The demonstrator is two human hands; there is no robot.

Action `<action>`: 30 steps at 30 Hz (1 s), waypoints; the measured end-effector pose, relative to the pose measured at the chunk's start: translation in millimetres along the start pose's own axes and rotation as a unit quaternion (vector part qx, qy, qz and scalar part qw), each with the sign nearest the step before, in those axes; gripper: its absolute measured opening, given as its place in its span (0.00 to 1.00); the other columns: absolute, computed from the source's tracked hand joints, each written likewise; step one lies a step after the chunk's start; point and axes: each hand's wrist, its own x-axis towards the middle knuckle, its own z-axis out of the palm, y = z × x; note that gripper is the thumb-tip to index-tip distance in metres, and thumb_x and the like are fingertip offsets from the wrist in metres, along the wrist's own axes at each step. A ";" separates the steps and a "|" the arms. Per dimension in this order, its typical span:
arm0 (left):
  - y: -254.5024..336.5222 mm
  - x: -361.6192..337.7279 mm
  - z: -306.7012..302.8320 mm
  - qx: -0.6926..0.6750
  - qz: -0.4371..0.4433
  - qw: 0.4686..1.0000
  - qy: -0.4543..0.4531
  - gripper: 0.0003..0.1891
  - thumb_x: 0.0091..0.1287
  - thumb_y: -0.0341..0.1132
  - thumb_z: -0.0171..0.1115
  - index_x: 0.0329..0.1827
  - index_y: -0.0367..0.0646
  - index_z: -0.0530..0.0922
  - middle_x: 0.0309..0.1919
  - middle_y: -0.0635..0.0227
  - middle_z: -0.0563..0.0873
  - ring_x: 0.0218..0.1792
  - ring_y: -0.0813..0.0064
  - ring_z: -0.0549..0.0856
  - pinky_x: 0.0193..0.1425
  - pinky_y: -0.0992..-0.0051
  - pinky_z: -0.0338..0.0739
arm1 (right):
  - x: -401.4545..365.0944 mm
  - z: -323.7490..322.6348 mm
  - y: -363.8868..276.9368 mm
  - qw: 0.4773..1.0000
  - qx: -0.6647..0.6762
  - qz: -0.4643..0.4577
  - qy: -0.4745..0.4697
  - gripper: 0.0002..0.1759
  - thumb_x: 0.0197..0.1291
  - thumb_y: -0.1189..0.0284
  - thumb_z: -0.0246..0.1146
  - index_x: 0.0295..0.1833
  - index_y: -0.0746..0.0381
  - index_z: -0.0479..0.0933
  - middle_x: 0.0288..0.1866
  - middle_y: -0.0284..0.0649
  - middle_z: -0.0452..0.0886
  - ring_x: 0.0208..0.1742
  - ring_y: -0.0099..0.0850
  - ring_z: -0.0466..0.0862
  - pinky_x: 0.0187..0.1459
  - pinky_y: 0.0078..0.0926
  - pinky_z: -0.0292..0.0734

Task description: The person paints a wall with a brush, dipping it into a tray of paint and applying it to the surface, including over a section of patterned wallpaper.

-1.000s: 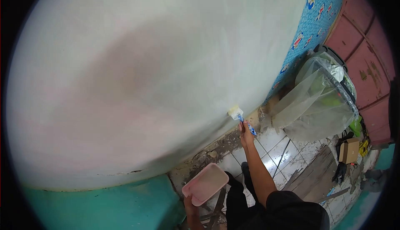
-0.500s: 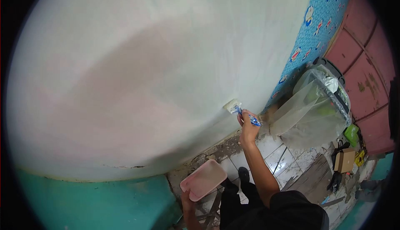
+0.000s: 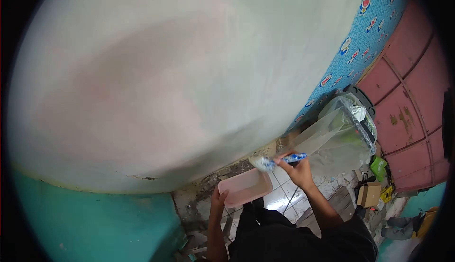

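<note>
In my right hand point(image 3: 298, 171) is a paintbrush point(image 3: 295, 158) with a blue-and-white handle, its pale bristles blurred by motion. The bristle end hangs near the right rim of a pink plastic tray point(image 3: 245, 204). My left hand point(image 3: 218, 199) grips that tray by its left end, fingers over the rim. A thin, pale layer shows inside the tray. Beyond both hands rises a wall point(image 3: 166, 91) with whitish, streaky paint over pink and green patches.
To the right stands a bin lined with clear plastic point(image 3: 332, 138), near blue patterned wallpaper point(image 3: 341, 55) and a pink door point(image 3: 407, 105). A cardboard box point(image 3: 369, 195) and a green bag point(image 3: 378, 168) lie on the littered tile floor. Teal paint point(image 3: 95, 224) covers the lower left wall.
The paintbrush has left the wall and come down toward the tray in my right hand. My left hand has raised the tray slightly to the right, and the view has shifted.
</note>
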 end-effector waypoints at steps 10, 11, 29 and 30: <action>14.1 25.8 17.6 0.010 0.021 0.994 -0.102 0.27 0.70 0.35 0.61 0.70 0.36 0.67 0.60 0.62 0.79 0.61 0.73 0.77 0.66 0.73 0.68 | -41.9 33.2 -35.0 0.978 -0.205 -0.046 -0.007 0.10 0.58 0.71 0.71 0.38 0.67 0.81 0.35 0.44 0.86 0.33 0.30 0.86 0.36 0.25 0.78; 15.3 27.7 18.8 0.009 0.018 0.994 -0.110 0.27 0.70 0.35 0.61 0.70 0.36 0.67 0.60 0.62 0.79 0.61 0.73 0.77 0.66 0.73 0.68 | -43.1 38.0 -35.7 0.977 -0.210 -0.047 -0.005 0.10 0.58 0.71 0.71 0.38 0.67 0.81 0.35 0.44 0.86 0.33 0.30 0.87 0.36 0.26 0.78; 45.2 42.6 43.8 0.033 -0.007 0.986 -0.164 0.27 0.69 0.40 0.61 0.68 0.38 0.69 0.55 0.63 0.80 0.56 0.75 0.79 0.61 0.74 0.71 | -28.6 51.9 -13.5 0.955 -0.294 -0.018 0.019 0.10 0.57 0.72 0.70 0.38 0.68 0.80 0.33 0.51 0.83 0.29 0.44 0.84 0.34 0.35 0.78; 43.5 44.7 43.9 0.032 -0.005 0.985 -0.168 0.27 0.69 0.40 0.61 0.68 0.38 0.69 0.55 0.63 0.80 0.56 0.75 0.79 0.61 0.74 0.71 | -26.7 51.4 -10.6 0.952 -0.304 -0.035 0.023 0.10 0.57 0.73 0.70 0.38 0.68 0.80 0.33 0.51 0.83 0.29 0.44 0.83 0.34 0.35 0.77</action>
